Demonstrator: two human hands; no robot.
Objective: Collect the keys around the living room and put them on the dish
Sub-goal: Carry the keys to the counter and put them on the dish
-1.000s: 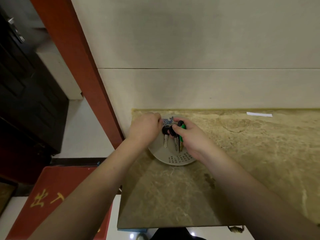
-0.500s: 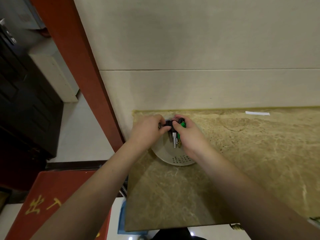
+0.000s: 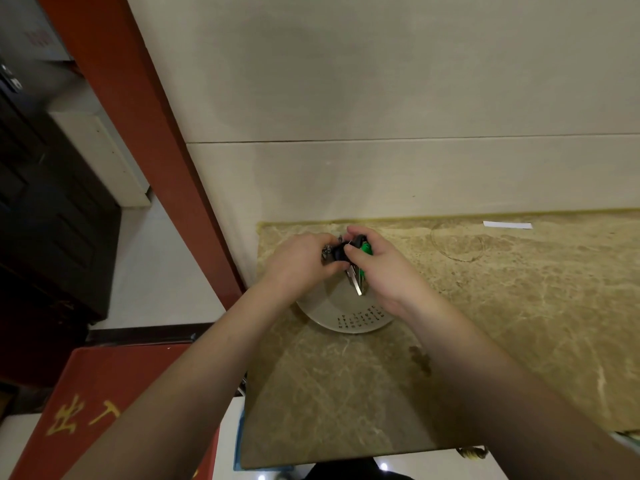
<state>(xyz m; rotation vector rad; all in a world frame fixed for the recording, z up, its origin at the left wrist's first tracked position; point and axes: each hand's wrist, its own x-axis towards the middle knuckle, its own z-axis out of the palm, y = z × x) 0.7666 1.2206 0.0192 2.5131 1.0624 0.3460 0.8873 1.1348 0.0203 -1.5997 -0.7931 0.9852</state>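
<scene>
— What are you holding over that dish [image 3: 349, 323]?
— You have bare metal key blades [image 3: 356, 284], shiny, with black and green plastic heads.
— And the dish?
— Smooth, pale, glazed-looking ceramic, lightly glossy.
— The countertop [image 3: 519, 289] under you?
— Polished veined stone, tan, reflective. Behind it your wall [image 3: 381, 98] reads as matt, smooth tile.

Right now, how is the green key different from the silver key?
The green key has a bright plastic head up by the right hand; the silver key shows a bare metal blade hanging down over the dish. Green peeks out little; silver sticks out longer. Both are in one bunch, held by both hands.
</scene>
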